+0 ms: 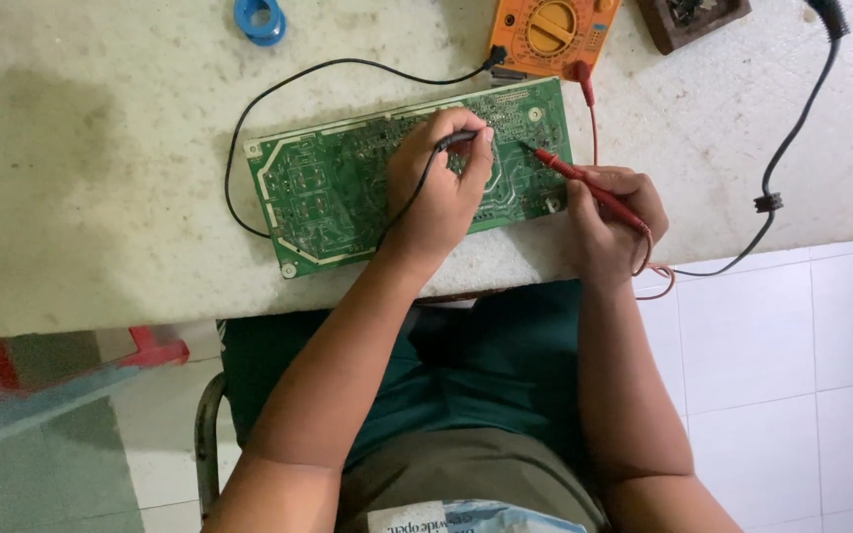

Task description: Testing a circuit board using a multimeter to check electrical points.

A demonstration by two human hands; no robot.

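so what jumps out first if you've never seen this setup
The green circuit board lying flat at the middle of the pale table, with both hands on it. The left hand presses a black probe to the board; the right hand angles a red probe onto it. An orange multimeter sits at the table's far edge.

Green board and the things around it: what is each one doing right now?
Green circuit board: flat on the table.
Black probe: gripped by left hand, on the board.
Red probe: held by right hand, tip on the board.
Orange meter: lying flat, leads attached.
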